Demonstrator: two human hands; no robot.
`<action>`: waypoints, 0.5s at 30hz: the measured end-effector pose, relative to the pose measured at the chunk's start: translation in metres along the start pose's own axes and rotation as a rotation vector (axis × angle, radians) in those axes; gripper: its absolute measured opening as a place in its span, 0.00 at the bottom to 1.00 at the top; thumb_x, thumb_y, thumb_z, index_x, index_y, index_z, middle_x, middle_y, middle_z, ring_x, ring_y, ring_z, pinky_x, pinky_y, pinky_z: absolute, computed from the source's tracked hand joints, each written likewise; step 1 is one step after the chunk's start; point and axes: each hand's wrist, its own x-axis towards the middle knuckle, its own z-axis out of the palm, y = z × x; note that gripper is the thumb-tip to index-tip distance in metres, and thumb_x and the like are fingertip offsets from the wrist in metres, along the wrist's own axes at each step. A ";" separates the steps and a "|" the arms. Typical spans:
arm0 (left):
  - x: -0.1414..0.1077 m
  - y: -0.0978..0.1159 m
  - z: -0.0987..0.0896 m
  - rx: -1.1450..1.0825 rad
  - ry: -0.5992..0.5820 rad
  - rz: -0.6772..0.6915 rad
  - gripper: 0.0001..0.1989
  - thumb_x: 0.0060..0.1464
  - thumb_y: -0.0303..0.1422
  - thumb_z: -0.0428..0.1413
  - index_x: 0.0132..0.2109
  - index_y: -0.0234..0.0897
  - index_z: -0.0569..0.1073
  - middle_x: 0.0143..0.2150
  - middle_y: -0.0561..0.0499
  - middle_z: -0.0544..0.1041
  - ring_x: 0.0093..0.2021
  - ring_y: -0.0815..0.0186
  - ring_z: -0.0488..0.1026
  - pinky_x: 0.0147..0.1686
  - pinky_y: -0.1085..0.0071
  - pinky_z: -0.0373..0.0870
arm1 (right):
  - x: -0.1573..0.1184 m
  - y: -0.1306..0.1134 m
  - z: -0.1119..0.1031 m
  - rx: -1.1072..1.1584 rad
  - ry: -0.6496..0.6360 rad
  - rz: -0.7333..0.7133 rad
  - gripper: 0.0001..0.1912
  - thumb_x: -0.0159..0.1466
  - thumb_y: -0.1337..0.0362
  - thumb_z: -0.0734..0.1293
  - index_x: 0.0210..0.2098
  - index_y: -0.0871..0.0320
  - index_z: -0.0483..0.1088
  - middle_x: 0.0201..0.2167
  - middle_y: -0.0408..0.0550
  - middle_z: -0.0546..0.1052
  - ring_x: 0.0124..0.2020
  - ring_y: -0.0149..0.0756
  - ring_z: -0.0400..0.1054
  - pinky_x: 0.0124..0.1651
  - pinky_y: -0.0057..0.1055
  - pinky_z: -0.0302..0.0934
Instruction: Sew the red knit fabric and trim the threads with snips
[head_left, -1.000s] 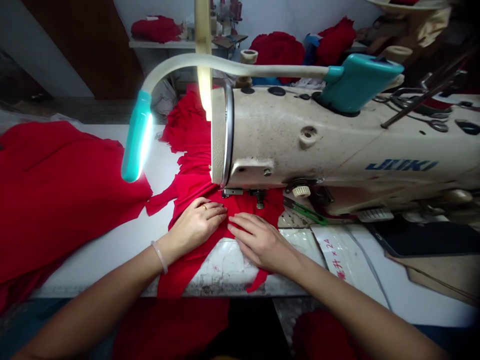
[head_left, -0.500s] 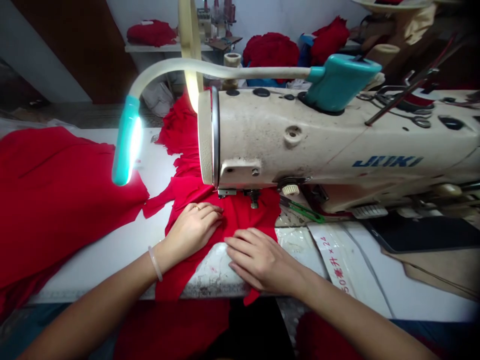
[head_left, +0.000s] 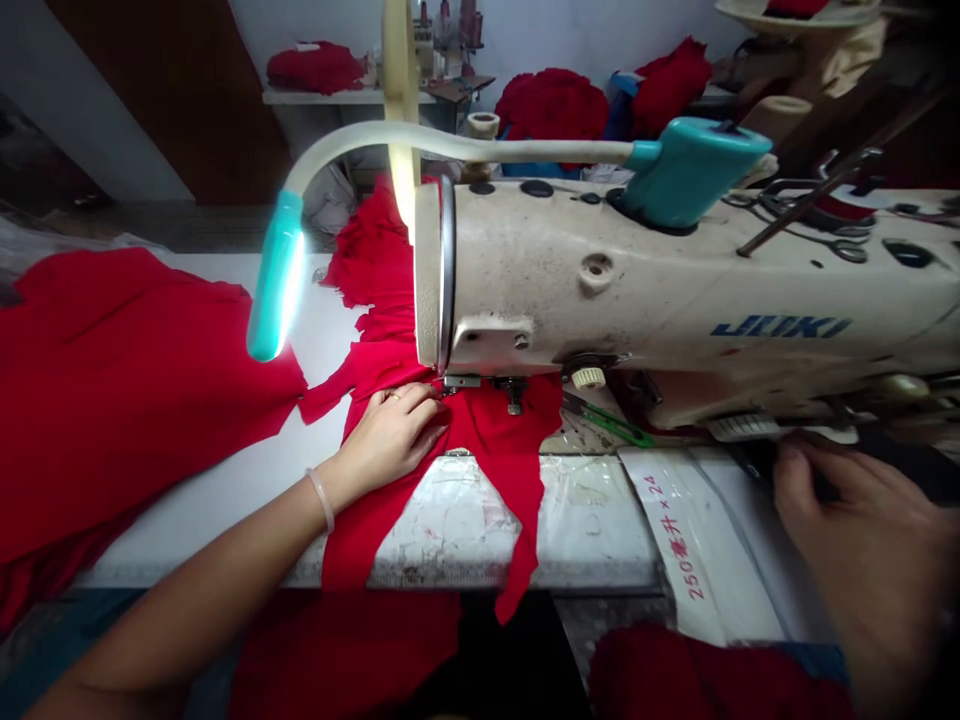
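My left hand (head_left: 394,435) presses on a red fabric piece (head_left: 510,450), its fingers bent together close to the presser foot (head_left: 459,382) of the sewing machine (head_left: 517,270). The fabric runs under the needle area, and a narrow strip of it hangs over the table's front edge. Over at the right, my right hand (head_left: 862,530) has its fingers curled at the white ribbed lever (head_left: 742,428) on the machine's front. Its fingertips are partly hidden and slightly blurred.
A large red fabric stack (head_left: 142,390) lies to the left. A lit teal lamp (head_left: 274,280) hangs in front of the machine head. Green-handled snips (head_left: 619,425) rest on the machine bed. Below the lever are a dark flat device (head_left: 750,465) and a printed white strip (head_left: 686,540).
My right hand has left the fabric and moved right to the lever. My left hand stays on the fabric, and the front strip now shows uncovered. The view has shifted slightly.
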 end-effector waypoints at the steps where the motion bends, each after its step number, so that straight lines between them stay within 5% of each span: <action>1: 0.000 0.000 0.000 -0.004 0.000 -0.004 0.12 0.68 0.35 0.48 0.52 0.36 0.71 0.59 0.42 0.73 0.59 0.56 0.69 0.50 0.58 0.63 | 0.002 -0.004 -0.001 -0.031 0.022 0.030 0.17 0.69 0.62 0.59 0.49 0.63 0.75 0.40 0.59 0.80 0.45 0.60 0.75 0.42 0.48 0.69; 6: -0.005 0.002 -0.009 -0.120 0.054 -0.027 0.11 0.67 0.31 0.48 0.52 0.36 0.71 0.58 0.42 0.72 0.59 0.56 0.68 0.54 0.57 0.64 | 0.008 -0.028 -0.022 -0.010 -0.021 0.030 0.20 0.69 0.65 0.59 0.54 0.68 0.72 0.47 0.69 0.77 0.52 0.67 0.72 0.50 0.57 0.67; 9: -0.011 0.005 -0.022 -0.223 0.132 -0.071 0.14 0.65 0.27 0.44 0.53 0.35 0.70 0.53 0.42 0.73 0.55 0.59 0.70 0.55 0.61 0.66 | 0.003 -0.079 -0.036 0.104 0.034 -0.024 0.21 0.69 0.65 0.61 0.60 0.60 0.68 0.49 0.64 0.76 0.56 0.65 0.69 0.55 0.61 0.64; 11: -0.011 0.005 -0.028 -0.161 0.098 -0.136 0.17 0.66 0.30 0.43 0.57 0.35 0.69 0.53 0.41 0.72 0.52 0.57 0.69 0.52 0.59 0.68 | 0.004 -0.127 -0.033 0.314 0.008 -0.190 0.22 0.68 0.65 0.63 0.62 0.54 0.66 0.48 0.56 0.78 0.53 0.54 0.72 0.54 0.52 0.68; 15: 0.014 -0.015 -0.023 0.120 -0.076 -0.329 0.21 0.67 0.40 0.43 0.59 0.40 0.71 0.59 0.36 0.67 0.56 0.43 0.64 0.49 0.44 0.65 | 0.043 -0.201 0.015 0.408 -0.516 -0.337 0.24 0.72 0.56 0.59 0.63 0.61 0.65 0.56 0.60 0.74 0.57 0.50 0.70 0.54 0.47 0.68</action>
